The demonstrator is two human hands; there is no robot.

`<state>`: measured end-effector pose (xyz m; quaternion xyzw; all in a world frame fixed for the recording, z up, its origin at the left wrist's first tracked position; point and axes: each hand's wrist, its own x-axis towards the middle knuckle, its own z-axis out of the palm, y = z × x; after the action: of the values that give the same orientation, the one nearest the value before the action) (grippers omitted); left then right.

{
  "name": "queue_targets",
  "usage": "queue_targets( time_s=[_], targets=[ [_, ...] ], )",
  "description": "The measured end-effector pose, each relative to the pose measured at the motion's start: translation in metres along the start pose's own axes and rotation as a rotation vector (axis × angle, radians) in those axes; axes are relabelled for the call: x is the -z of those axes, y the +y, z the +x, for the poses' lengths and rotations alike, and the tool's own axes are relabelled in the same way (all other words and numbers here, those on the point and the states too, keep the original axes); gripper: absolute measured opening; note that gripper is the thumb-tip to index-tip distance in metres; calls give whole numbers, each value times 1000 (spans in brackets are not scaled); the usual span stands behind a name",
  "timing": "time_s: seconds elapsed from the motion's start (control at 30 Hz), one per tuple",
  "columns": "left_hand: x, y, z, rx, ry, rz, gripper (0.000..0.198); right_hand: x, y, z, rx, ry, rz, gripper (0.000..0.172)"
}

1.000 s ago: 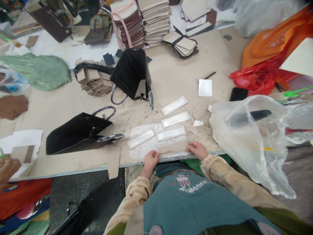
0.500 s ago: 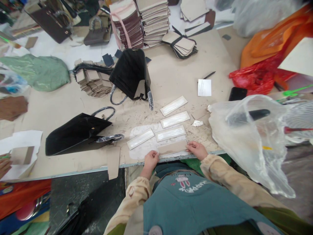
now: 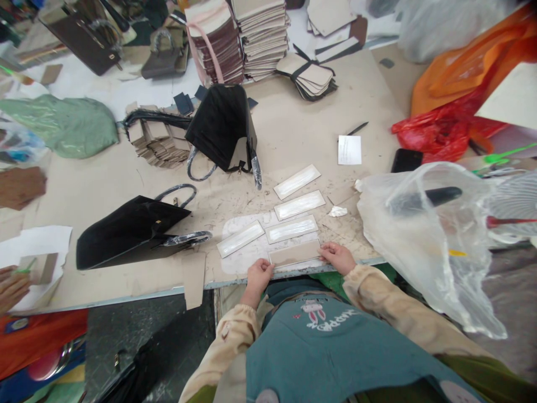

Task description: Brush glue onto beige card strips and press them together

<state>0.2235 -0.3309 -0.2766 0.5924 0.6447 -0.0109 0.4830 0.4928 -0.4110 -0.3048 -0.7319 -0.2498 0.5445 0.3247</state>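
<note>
A flat rectangular beige strip (image 3: 295,254) with a dark edge lies along the table's front edge. Its left end is pinched by my left hand (image 3: 259,274), the thumb and fingers closed. At the opposite end my right hand (image 3: 338,257) pinches the corner in the same way. Just beyond it are several similar strips with a whitish, shiny face, among them a near strip (image 3: 292,229), a left strip (image 3: 240,239) and a far strip (image 3: 297,182). A stained pale sheet (image 3: 235,267) lies under some of them.
Two black handbags, one lying (image 3: 126,235) and one farther back (image 3: 222,126), stand to the left. A clear plastic bag (image 3: 390,224) hangs over the right edge. Behind are stacked panels (image 3: 266,42), a paper note (image 3: 349,150) and a phone (image 3: 406,160). A co-worker's hand (image 3: 12,288) is at far left.
My two hands and the strip stay nearly still. At the far left, the co-worker's hand has moved further into view over a small beige piece.
</note>
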Motion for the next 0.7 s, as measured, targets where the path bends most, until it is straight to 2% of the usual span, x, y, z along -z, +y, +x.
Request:
queue_targets(
  time_s=[0.7],
  targets=[
    [-4,0,3,20,26,93,16,-3,-4,-2,16,27,-18,19]
  ],
)
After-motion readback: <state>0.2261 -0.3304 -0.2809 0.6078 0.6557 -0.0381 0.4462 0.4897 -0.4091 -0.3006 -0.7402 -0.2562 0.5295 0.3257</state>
